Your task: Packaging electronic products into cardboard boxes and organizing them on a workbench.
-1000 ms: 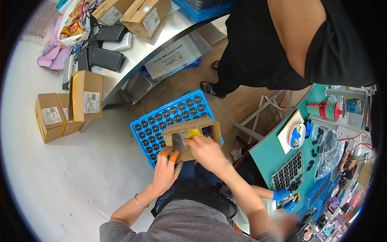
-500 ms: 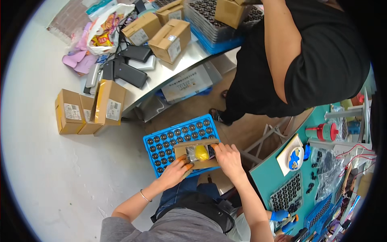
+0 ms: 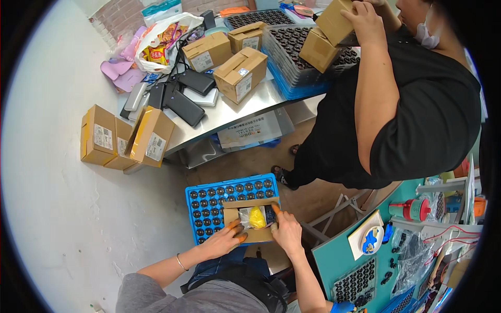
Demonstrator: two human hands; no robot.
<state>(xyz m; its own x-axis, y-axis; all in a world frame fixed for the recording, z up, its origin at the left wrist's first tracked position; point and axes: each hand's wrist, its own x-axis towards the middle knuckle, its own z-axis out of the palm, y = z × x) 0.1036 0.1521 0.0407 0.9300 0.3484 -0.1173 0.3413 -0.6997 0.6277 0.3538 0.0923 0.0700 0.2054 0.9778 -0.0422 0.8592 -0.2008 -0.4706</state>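
An opened cardboard box (image 3: 254,237) rests over the near right part of a blue tray (image 3: 190,215) filled with rows of round black parts. Inside the box lie a yellow bundle (image 3: 257,217), clear plastic wrapping, and something dark at the right end. Around the box's near left corner my left hand (image 3: 223,241) is closed, orange coverings on some fingertips. On the opposite side my right hand (image 3: 288,231) grips the right edge, its fingertips at the rim. The tray sits low in front of my body; what bears it is hidden.
A co-worker in black stands at right, handling small cartons (image 3: 335,22) over stacked trays (image 3: 292,52). The metal table (image 3: 229,111) bears more cartons, dark devices and a snack bag. Cartons (image 3: 99,136) stand left; a green workbench (image 3: 329,255) is at right.
The box's long flaps have spread apart, showing more of the contents, and both my hands stay on it. The view has shifted, bringing the co-worker's hands and cartons into sight.
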